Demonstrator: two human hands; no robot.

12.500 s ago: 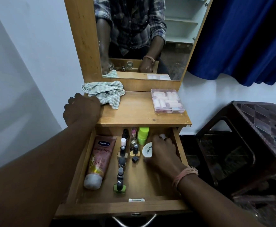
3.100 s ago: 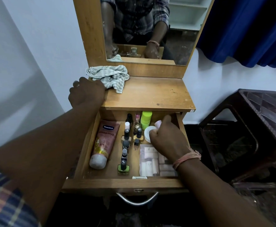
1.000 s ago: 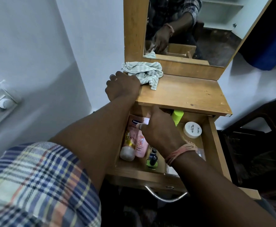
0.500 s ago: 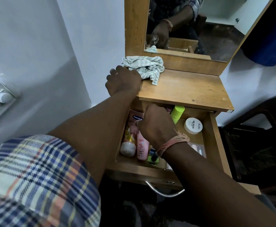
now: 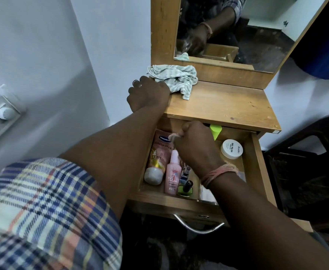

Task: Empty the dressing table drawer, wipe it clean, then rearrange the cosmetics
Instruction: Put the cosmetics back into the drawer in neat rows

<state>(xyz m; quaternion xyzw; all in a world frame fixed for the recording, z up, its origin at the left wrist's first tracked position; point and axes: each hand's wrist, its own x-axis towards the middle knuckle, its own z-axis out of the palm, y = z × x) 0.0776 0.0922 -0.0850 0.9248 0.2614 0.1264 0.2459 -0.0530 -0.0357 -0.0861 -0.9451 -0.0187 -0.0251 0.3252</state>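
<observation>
Wooden drawer (image 5: 257, 172) is open, with cosmetics lying inside. The right hand (image 5: 196, 147) is curled at 12 o'clock in it, pinching something small and pale (too hidden to name). The left hand (image 5: 148, 94) rests closed on the tabletop edge by the striped cloth (image 5: 175, 78). A pink bottle (image 5: 173, 174) lies at 7 o'clock beside the Vaseline tube (image 5: 158, 154). Set things down gently in neat rows, so nothing rolls.
</observation>
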